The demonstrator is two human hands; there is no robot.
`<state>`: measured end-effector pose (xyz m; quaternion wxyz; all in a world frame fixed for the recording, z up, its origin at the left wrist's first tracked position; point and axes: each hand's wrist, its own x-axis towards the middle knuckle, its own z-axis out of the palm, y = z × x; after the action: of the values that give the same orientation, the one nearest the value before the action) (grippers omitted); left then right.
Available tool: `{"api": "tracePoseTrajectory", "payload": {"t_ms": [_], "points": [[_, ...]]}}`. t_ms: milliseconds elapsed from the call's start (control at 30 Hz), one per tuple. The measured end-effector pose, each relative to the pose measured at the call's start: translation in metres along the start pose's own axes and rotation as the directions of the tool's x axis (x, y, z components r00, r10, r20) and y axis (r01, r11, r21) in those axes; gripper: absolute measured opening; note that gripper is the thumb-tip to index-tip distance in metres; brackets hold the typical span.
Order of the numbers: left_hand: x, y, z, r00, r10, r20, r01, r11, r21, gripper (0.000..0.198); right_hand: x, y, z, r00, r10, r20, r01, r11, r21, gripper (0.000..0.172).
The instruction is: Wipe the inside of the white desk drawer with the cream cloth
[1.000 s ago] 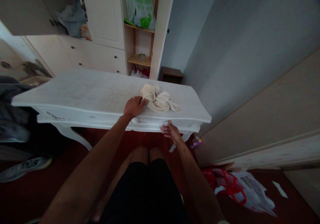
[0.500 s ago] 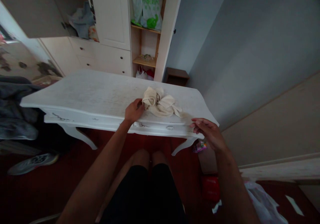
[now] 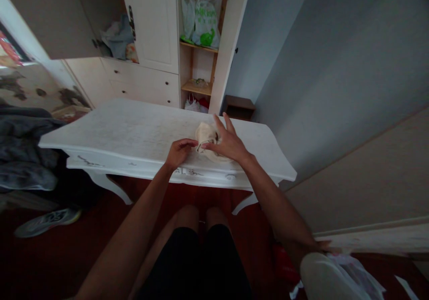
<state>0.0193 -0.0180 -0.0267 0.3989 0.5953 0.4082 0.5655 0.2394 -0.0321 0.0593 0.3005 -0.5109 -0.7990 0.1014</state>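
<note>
A crumpled cream cloth (image 3: 205,132) lies bunched on the white desk (image 3: 134,121), toward its right half. My left hand (image 3: 180,152) is at the left edge of the cloth, its fingers stretched out and the tips touching or almost touching it. Above the right part of the cloth is my right hand (image 3: 230,144), with its fingers spread and the thumb reaching across toward the left fingertips. It hides much of the cloth from me.
Behind the desk stands a white wardrobe (image 3: 150,32) with doors ajar and plastic bags (image 3: 206,25) on a shelf. Dark clothes (image 3: 27,152) are piled at left, above a grey shoe (image 3: 48,222). A small brown cabinet (image 3: 239,105) stands against the wall.
My right hand has moved left from the desk's front right edge to over the cloth. My left fingers have straightened, and the cloth looks more gathered.
</note>
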Motion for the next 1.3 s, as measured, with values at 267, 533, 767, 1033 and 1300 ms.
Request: {"api": "tracePoseTrajectory", "payload": {"t_ms": [267, 533, 767, 1033, 1300], "points": [[0.001, 0.003, 0.005, 0.994, -0.032, -0.104, 0.025, 0.997, -0.073, 0.019, 0.041, 0.000, 0.044, 0.874, 0.324, 0.362, -0.171, 0.903, -0.395, 0.108], [0.003, 0.005, 0.007, 0.989, -0.060, -0.132, 0.042, 0.990, -0.136, 0.017, -0.003, 0.000, 0.049, 0.995, 0.069, 0.073, -0.034, 0.914, -0.405, 0.050], [0.003, 0.006, 0.006, 0.985, -0.071, -0.154, 0.035, 0.973, -0.227, 0.013, -0.035, 0.001, 0.047, 0.988, -0.153, 0.003, 0.149, 0.953, -0.266, 0.057], [-0.001, 0.012, 0.005, 0.988, -0.103, -0.114, 0.057, 0.934, -0.352, 0.055, -0.042, -0.012, 0.041, 0.982, -0.139, -0.129, 0.139, 0.990, -0.010, 0.058], [0.007, 0.008, 0.008, 0.978, -0.188, -0.090, 0.152, 0.939, -0.308, 0.063, -0.052, -0.022, 0.035, 0.855, 0.308, -0.419, -0.001, 0.807, 0.591, 0.065]]}}
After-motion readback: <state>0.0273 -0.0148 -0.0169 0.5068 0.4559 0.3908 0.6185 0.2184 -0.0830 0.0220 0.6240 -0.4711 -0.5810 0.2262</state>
